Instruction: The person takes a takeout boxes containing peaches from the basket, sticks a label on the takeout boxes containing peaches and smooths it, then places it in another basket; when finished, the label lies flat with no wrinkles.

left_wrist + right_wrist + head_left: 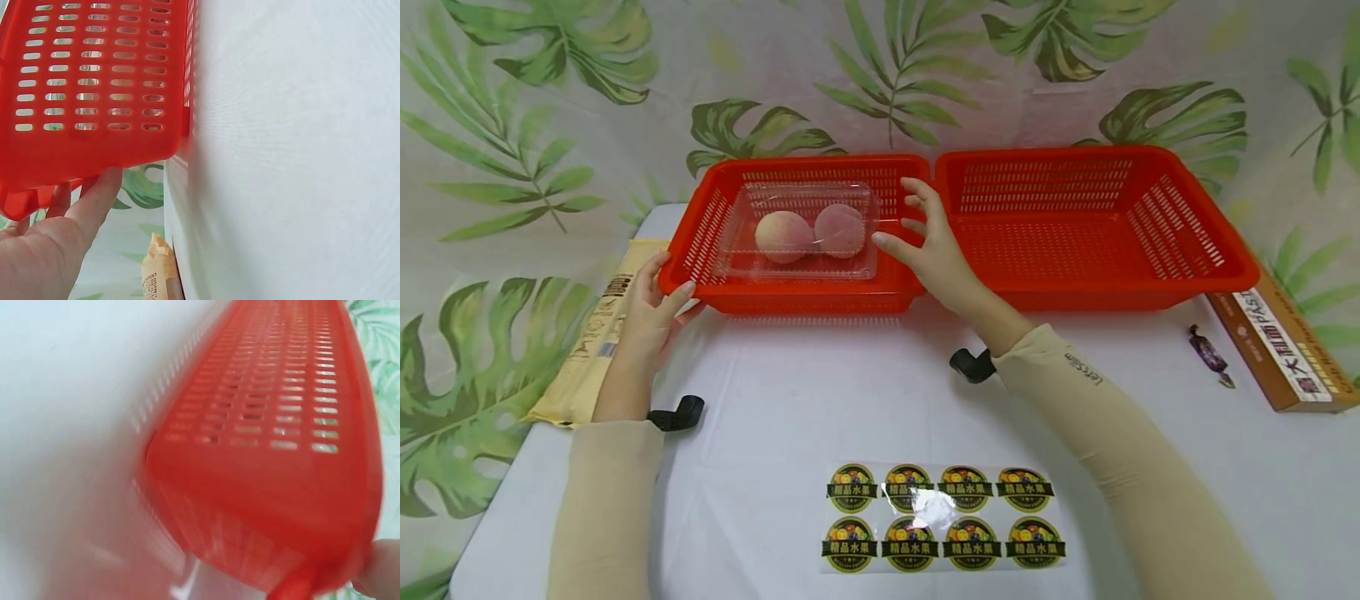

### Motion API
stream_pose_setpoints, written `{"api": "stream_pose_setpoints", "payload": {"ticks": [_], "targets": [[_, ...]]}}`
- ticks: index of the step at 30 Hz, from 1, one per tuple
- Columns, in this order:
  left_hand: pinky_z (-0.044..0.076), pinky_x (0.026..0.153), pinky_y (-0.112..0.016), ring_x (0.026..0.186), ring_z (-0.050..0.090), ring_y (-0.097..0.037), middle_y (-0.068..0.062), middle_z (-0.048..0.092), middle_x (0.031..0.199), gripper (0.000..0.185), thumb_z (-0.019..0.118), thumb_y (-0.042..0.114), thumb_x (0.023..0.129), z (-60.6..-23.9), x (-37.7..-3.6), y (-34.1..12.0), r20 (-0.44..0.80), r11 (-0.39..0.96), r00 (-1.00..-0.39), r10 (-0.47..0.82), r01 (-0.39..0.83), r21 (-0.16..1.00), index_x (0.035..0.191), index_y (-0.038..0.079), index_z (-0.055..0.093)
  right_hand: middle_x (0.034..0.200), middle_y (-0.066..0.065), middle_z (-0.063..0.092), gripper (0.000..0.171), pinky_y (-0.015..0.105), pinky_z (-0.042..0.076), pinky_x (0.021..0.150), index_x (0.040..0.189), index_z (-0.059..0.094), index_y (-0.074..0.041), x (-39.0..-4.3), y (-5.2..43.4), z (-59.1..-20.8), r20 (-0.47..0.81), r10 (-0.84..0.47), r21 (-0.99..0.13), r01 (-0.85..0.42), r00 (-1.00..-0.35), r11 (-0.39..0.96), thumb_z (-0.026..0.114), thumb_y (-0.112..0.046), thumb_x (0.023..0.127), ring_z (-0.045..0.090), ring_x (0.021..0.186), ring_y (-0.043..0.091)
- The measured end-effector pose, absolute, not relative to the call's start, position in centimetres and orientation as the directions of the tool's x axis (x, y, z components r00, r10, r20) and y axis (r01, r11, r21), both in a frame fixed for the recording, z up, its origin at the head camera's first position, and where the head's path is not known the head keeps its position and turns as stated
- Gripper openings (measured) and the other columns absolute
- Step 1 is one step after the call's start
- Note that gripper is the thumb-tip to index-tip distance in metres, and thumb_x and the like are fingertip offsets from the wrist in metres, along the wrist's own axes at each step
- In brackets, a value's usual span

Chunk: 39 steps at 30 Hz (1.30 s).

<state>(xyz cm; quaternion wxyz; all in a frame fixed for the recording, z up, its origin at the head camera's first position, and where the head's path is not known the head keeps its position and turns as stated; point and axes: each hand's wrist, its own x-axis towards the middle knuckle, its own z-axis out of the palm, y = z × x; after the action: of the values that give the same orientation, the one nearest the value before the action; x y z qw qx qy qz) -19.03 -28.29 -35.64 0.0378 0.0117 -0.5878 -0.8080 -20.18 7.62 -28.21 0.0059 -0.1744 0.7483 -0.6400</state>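
Hands frame a red basket (797, 237) lying lengthwise along the table's far edge: left hand (651, 312) grips its left corner, right hand (928, 246), fingers spread, holds nothing beside its clamshell of peaches (801, 231).

A staged fruit-packing table: leaf-print backdrop (880, 75), white tablecloth (820, 400), red baskets (1075, 225), fruit-label sticker sheet (942, 517).

A white cloth-covered surface (850, 392) carries two red slotted plastic baskets (1078, 221) side by side at its far edge. A sheet of eight round fruit stickers (942, 517) lies near the front. At the left edge lies a tan paper packet (597, 333); at the right, a brown cardboard box (1281, 350) and a dark wrapped candy (1210, 354).
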Motion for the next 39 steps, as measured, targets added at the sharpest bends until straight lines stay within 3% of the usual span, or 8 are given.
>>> {"api": "stream_pose_setpoints", "payload": {"ticks": [8,19,30,39], "targets": [[0.049,0.076,-0.032,0.123,0.029,-0.027,-0.010,0.022,0.141,0.059,0.054,-0.003,0.086,-36.0,-19.1,-28.3,0.037,-0.352,-0.996,-0.079,0.063,0.934,0.136,0.018,0.029,0.138,0.006,0.021,0.072,0.039,0.040,0.089,0.138,0.018,-0.029,-23.5,6.0,-30.5,0.140,-0.272,-0.973,-0.183,-0.952,0.140,0.064,-0.029,0.083,0.027,0.122,0.031],[0.049,0.078,-0.033,0.124,0.029,-0.026,-0.009,0.022,0.142,0.059,0.053,-0.002,0.088,-36.2,-19.0,-28.2,0.027,-0.368,-0.996,-0.088,0.057,0.928,0.137,0.021,0.030,0.137,0.009,0.023,0.073,0.039,0.039,0.091,0.139,0.019,-0.027,-25.7,4.9,-31.0,0.062,-0.258,-0.966,-0.123,-0.964,0.228,0.064,-0.033,0.082,0.026,0.123,0.025],[0.048,0.079,-0.033,0.123,0.029,-0.025,-0.007,0.024,0.140,0.058,0.053,0.000,0.088,-36.4,-19.1,-28.1,0.031,-0.382,-0.996,-0.084,0.061,0.922,0.136,0.022,0.031,0.143,0.004,0.020,0.070,0.048,0.026,0.100,0.138,0.025,-0.028,-26.9,4.3,-31.0,-0.111,-0.245,-0.948,0.029,-0.963,0.318,0.066,-0.028,0.081,0.015,0.130,0.024],[0.048,0.079,-0.032,0.121,0.031,-0.026,-0.010,0.022,0.140,0.057,0.053,0.000,0.088,-36.7,-19.0,-28.3,0.051,-0.391,-0.995,-0.080,0.078,0.917,0.136,0.021,0.031,0.141,0.003,0.026,0.070,0.052,0.038,0.088,0.139,0.026,-0.031,-27.3,3.8,-31.6,-0.238,-0.281,-0.944,0.154,-0.930,0.292,0.065,-0.030,0.081,0.029,0.123,0.026]]}}
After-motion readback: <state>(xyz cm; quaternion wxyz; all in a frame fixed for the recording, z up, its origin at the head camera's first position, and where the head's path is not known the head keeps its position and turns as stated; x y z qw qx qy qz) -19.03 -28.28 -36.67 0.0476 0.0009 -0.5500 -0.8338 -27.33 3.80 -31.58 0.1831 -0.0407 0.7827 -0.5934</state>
